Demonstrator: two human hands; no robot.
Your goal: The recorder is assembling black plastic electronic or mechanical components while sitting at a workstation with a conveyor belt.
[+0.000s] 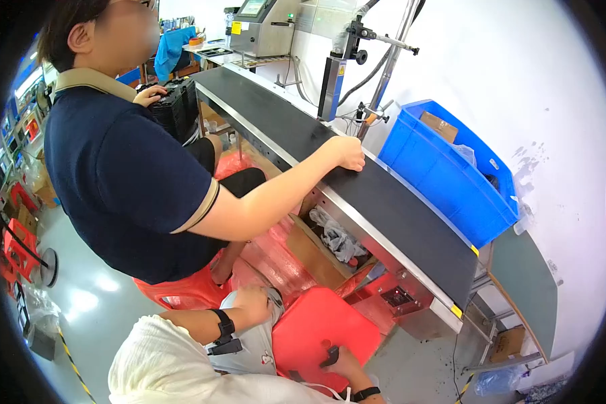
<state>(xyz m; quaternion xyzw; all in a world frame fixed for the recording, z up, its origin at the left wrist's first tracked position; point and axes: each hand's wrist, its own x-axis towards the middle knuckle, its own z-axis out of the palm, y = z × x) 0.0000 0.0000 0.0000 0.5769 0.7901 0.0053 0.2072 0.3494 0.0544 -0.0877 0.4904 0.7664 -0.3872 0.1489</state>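
Note:
My left hand [252, 306] lies low in the lap on light grey cloth [239, 353]; its fingers are mostly hidden, so I cannot tell whether it is open or closed. A black strap with a small box [224, 337] goes round that wrist. Above the seat of a red plastic stool [326, 316], my right hand [347, 369] is closed on a small black object [330, 356] whose kind I cannot make out. Another black band [365, 393] circles the right wrist.
A seated co-worker in dark blue rests a closed hand [347, 153] on the black conveyor belt [390, 205]; their other hand touches a black crate [175, 108]. Beyond the belt stand a blue bin [444, 168] and a pole-mounted printing head [331, 87]. A cardboard box [316, 249] sits underneath.

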